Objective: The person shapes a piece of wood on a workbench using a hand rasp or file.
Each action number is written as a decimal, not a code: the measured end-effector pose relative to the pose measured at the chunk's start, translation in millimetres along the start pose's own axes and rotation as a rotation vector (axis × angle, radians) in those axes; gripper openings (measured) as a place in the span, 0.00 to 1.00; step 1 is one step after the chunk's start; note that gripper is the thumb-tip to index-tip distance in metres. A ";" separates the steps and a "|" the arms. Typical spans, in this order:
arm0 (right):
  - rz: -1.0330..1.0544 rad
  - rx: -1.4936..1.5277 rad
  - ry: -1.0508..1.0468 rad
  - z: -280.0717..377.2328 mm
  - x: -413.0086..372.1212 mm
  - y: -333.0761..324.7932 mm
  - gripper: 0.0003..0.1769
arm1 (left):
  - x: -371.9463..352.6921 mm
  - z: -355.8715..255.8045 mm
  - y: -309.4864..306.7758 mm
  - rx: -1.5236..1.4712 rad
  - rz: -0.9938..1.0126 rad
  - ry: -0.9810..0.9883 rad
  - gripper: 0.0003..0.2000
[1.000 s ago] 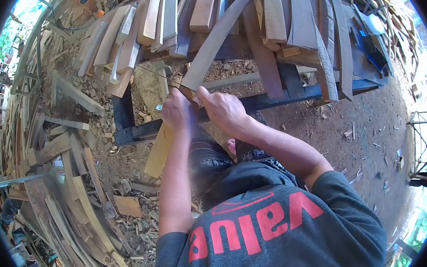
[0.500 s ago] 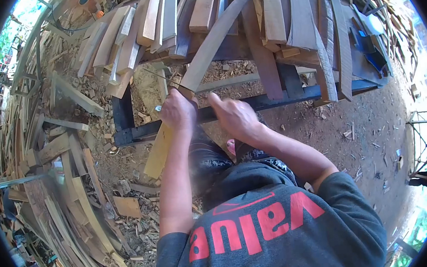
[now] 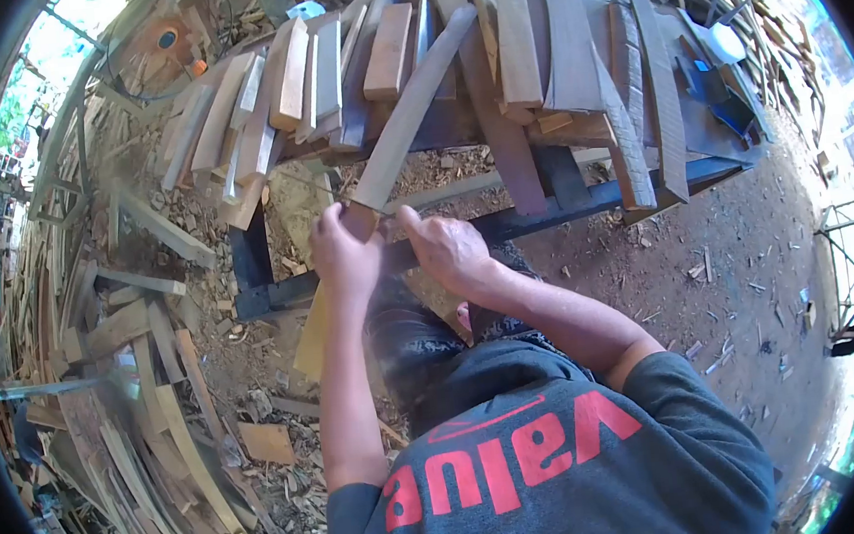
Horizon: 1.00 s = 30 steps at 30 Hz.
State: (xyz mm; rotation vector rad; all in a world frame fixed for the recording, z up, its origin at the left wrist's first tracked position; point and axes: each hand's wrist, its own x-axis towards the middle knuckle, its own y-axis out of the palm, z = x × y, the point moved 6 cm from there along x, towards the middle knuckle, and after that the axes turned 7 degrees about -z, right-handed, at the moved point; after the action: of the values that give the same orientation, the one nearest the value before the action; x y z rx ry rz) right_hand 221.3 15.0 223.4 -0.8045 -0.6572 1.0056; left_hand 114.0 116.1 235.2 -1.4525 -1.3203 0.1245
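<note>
A long, slightly curved wooden plank point(image 3: 414, 107) slants from the stacked pieces down towards me. My left hand point(image 3: 348, 256) is closed around its near end, beside a thin dark edge that crosses the wood. Just right of that end is my right hand point(image 3: 449, 253), its fingers curled and thumb raised. Whatever it grips is hidden by the fingers. Under my left forearm, a pale yellow board point(image 3: 311, 341) shows partly.
Several wooden pieces point(image 3: 390, 54) lie side by side across a dark metal-framed bench point(image 3: 602, 191). Long strips of wood point(image 3: 184, 427) are piled at left. Chips and offcuts litter the ground point(image 3: 679, 277). A blue object point(image 3: 719, 93) rests at the bench's right end.
The view has shifted, so the bench and plank appear lower and further left. Both hands stay at the plank's near end, the right one slightly lower and further left in view.
</note>
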 end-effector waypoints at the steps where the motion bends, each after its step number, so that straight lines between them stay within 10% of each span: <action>1: -0.012 -0.004 0.007 -1.1 0.5 0.4 0.07 | -1.6 1.7 -9.7 -0.177 -0.035 -0.042 0.20; 4: -0.012 0.072 0.017 -5.5 -0.9 8.0 0.10 | 10.3 -33.5 -111.5 -0.848 -0.196 -0.253 0.04; 10: -0.014 0.027 0.006 -2.7 -2.4 6.4 0.10 | -23.4 -111.2 -309.7 -0.816 -1.079 0.695 0.11; 17: 0.044 -0.022 -0.001 4.3 -3.1 2.5 0.09 | -44.3 -129.1 -354.9 -1.084 -0.998 1.049 0.12; 30: 0.003 -0.093 -0.032 0.9 -0.6 8.2 0.08 | -59.3 -118.0 -389.9 -0.532 -1.068 1.127 0.15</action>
State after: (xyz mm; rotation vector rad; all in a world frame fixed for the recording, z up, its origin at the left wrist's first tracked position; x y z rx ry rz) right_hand 216.5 17.2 217.0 -0.8724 -0.7347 0.9976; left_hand -72.3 -94.6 535.8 -0.7400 -0.9697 -1.5925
